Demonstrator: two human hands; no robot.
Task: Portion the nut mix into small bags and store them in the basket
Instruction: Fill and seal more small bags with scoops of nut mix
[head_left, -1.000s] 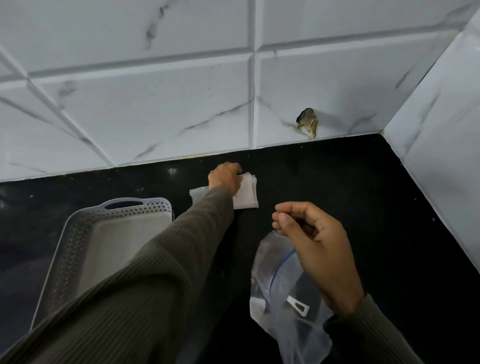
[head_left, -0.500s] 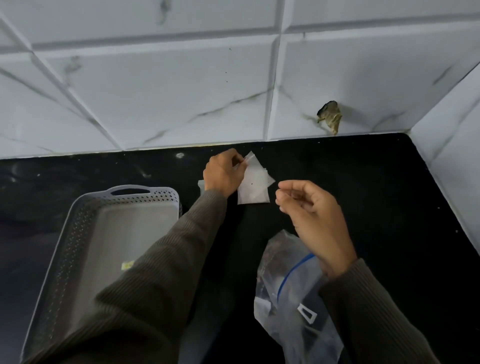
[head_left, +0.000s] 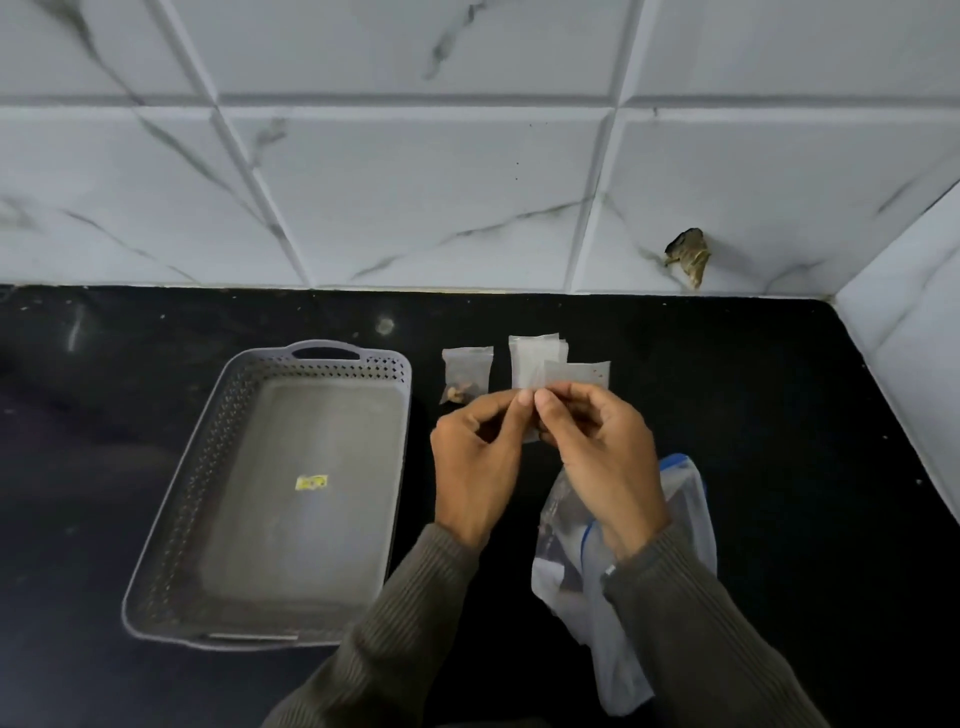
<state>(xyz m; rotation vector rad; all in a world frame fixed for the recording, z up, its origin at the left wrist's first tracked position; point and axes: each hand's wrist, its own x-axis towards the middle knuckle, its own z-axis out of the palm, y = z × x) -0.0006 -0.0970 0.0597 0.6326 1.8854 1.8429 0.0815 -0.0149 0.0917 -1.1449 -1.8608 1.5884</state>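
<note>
My left hand (head_left: 475, 462) and my right hand (head_left: 597, 452) meet above the black counter, and both pinch a small clear empty bag (head_left: 574, 375) at its lower edge. Behind it a stack of empty small bags (head_left: 532, 358) lies on the counter. To the left of the stack lies a small bag with nuts (head_left: 465, 375) in its bottom. The large zip bag of nut mix (head_left: 623, 561) lies under my right wrist, partly hidden by the sleeve. The grey perforated basket (head_left: 208, 493) stands at the left with only a small yellow sticker on its floor.
A white marble-tiled wall (head_left: 415, 208) bounds the counter at the back and at the right. A dark chipped hole (head_left: 688, 254) sits low in the back wall near the corner. Black counter (head_left: 779, 415) stretches to the right of my hands.
My left hand lifted one small bag off the stack and drew it toward me. My right hand came over and now pinches the same bag. The nut-filled small bag has come into view.
</note>
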